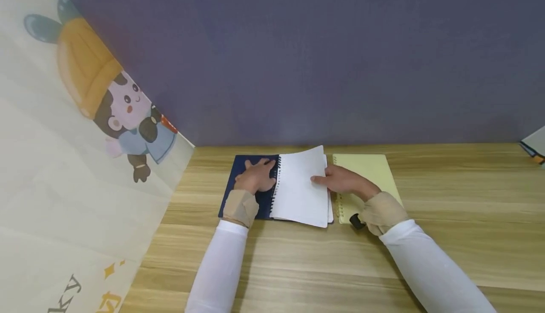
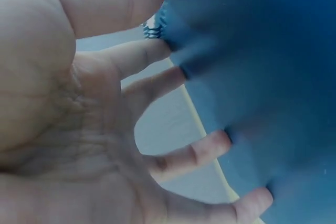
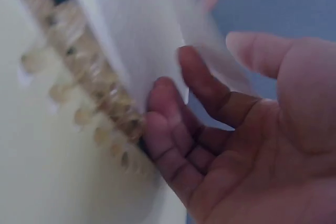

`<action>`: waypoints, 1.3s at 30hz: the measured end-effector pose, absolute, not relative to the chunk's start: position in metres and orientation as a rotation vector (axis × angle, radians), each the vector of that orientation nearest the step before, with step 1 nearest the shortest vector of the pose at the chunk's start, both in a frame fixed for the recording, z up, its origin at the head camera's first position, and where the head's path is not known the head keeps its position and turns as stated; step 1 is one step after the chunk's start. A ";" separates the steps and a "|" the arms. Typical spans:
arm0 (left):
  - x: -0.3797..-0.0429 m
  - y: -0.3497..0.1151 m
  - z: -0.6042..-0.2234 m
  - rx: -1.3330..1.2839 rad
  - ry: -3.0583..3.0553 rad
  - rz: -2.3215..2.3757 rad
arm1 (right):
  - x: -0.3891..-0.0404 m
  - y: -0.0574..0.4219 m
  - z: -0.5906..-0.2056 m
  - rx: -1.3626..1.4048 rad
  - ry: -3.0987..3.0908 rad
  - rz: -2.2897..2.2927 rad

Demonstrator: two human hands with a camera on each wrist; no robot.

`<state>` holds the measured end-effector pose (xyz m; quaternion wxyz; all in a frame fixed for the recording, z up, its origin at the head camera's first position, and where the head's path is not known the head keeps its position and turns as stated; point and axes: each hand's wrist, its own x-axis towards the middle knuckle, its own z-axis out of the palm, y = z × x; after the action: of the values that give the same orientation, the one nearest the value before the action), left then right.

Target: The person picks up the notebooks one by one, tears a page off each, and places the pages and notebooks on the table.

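One left grip outspread on navy notebook cover, one right grip in a pinch on white page.

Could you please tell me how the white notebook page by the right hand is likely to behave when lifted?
The white page is probably floppy, since its top edge curves. It should feel light, as it looks thin beside the right hand. It probably won't slide away freely, because the black spiral binding holds its left edge.
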<state>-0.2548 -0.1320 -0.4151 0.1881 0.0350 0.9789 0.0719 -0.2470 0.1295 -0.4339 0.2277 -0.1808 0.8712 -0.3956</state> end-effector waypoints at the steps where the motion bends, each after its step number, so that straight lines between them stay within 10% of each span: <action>1: -0.254 -0.134 -0.415 0.109 2.758 0.217 | -0.246 0.128 -0.433 -0.499 2.421 -1.077; 39: -0.244 -0.145 -0.407 0.239 2.673 0.224 | -0.198 0.137 -0.440 -0.649 2.507 -0.939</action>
<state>-0.2436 -0.1454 -0.4066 0.2226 0.0866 0.9677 0.0812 -0.1983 0.1371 -0.4399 0.1920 -0.2312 0.8932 -0.3346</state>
